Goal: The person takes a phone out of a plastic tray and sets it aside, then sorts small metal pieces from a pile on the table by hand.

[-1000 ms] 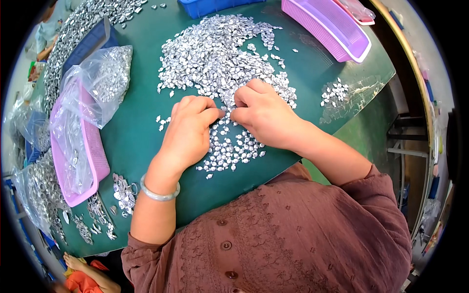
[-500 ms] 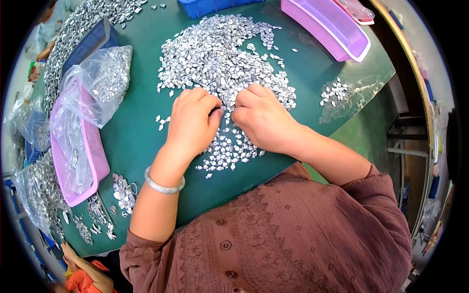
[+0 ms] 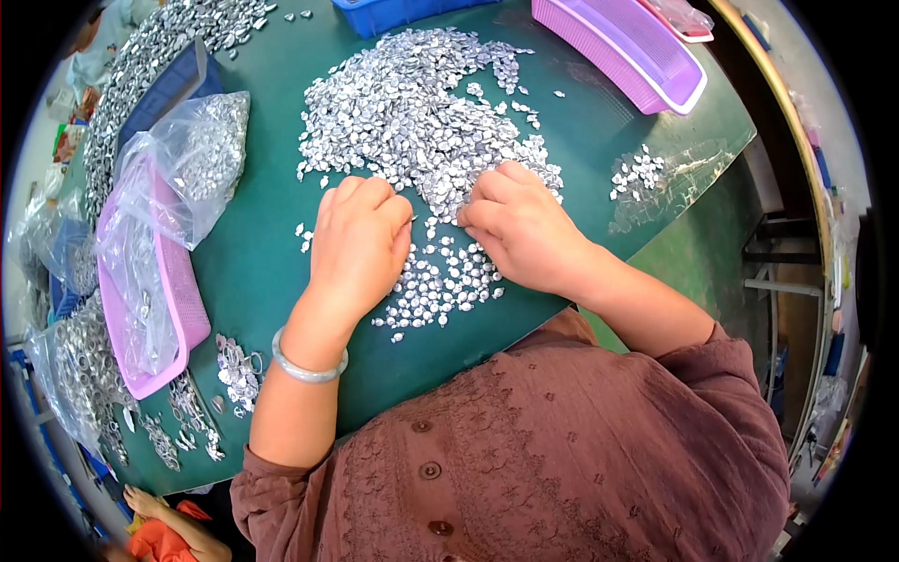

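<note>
A large heap of small silvery metal pieces (image 3: 403, 108) is spread on the green tabletop (image 3: 267, 272). At the heap's near left edge is my left hand (image 3: 361, 239), its fingers curled; the fingertips are hidden under the hand. My right hand (image 3: 524, 229) rests at the near right edge, fingers bent and pressed together by the pieces. Whether either hand pinches a piece cannot be made out. Between and below the hands lies a looser group of similar small pieces (image 3: 438, 286), spread singly toward my body. A pale bangle (image 3: 309, 361) circles my left wrist.
At left, a pink basket (image 3: 197, 304) holds clear plastic bags (image 3: 140, 262). Small metal parts (image 3: 239, 375) lie near it. A purple basket (image 3: 688, 89) and a blue tray (image 3: 375, 17) stand at the far side. Another small pile (image 3: 639, 173) lies right. Another person's arm (image 3: 173, 525) shows lower left.
My hands have moved apart: the left slightly left and down, the right slightly right. More of the pieces between them now shows.
</note>
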`<state>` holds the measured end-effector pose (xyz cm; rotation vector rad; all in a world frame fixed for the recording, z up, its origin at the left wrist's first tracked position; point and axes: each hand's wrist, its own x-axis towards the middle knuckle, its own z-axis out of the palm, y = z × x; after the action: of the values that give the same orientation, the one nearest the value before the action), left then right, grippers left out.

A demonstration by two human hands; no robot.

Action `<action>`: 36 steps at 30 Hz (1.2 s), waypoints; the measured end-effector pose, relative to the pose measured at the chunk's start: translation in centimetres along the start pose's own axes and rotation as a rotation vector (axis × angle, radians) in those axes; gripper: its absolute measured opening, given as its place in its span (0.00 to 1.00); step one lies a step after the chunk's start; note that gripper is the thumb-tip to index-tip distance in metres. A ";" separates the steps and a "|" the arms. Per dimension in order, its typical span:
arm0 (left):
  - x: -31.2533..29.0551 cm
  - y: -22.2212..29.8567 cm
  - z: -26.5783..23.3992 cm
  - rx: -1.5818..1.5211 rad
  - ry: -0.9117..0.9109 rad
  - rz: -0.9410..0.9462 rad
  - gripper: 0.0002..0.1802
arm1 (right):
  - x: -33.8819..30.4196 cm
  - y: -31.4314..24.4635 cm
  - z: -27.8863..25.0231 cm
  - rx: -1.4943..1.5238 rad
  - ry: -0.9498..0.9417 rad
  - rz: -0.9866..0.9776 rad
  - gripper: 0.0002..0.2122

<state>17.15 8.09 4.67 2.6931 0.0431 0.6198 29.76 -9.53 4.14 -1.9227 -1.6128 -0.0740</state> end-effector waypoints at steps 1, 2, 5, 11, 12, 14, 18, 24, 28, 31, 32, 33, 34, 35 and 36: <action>0.0 0.0 -0.2 0.015 -0.026 0.009 0.06 | -0.2 0.1 0.0 0.002 -0.027 0.005 0.01; -0.1 0.1 -0.3 0.030 -0.052 0.019 0.06 | -0.4 0.2 0.0 0.005 -0.054 0.010 0.01; -0.3 0.0 -0.7 -0.072 -0.100 -0.008 0.06 | -0.6 0.2 0.2 0.022 -0.028 0.017 0.01; -0.6 -0.3 -0.5 -0.142 -0.085 -0.036 0.08 | -0.2 -0.1 0.7 -0.042 -0.012 -0.052 0.02; -0.6 -0.3 -0.4 -0.142 -0.085 -0.036 0.08 | 0.0 -0.2 0.9 -0.041 -0.011 -0.052 0.02; -0.6 -0.4 -0.4 -0.149 -0.100 -0.026 0.09 | 0.5 -0.3 1.3 -0.073 -0.014 -0.076 0.03; -0.6 -0.5 -0.5 -0.170 -0.110 -0.033 0.08 | 2.1 -0.4 1.2 -0.111 -0.075 -0.072 0.07; -1.4 -0.2 -0.6 -0.212 -0.065 -0.175 0.08 | 3.1 -0.6 1.1 -0.158 -0.185 -0.124 0.04; -1.5 -0.1 -0.6 -0.323 0.001 -0.315 0.06 | 3.3 -0.3 1.5 0.011 -0.118 -0.099 0.03; -1.8 1.2 -1.4 -0.604 -0.032 -0.538 0.04 | 3.6 -1.3 0.4 0.223 -0.057 -0.059 0.04; -2.2 1.4 -1.3 -0.813 0.000 -0.591 0.04 | 3.6 -1.9 0.1 0.480 -0.121 0.152 0.03; -2.3 1.6 -1.4 -1.023 0.033 -0.632 0.05 | 3.7 -2.1 -0.3 0.730 -0.182 0.363 0.02; -2.3 1.7 -1.7 -1.068 0.038 -0.637 0.05 | 3.8 -2.2 -0.6 0.834 -0.240 0.430 0.03; -2.4 1.7 -1.7 -1.061 0.048 -0.630 0.05 | 3.9 -2.4 -0.6 0.832 -0.239 0.416 0.03; -2.6 1.7 -1.6 -1.172 0.064 -0.653 0.05 | 3.7 -2.6 -0.6 0.958 -0.226 0.481 0.03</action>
<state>14.05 6.74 5.54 1.3996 0.4122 0.3355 28.50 -6.41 7.25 -1.4823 -0.9546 0.9595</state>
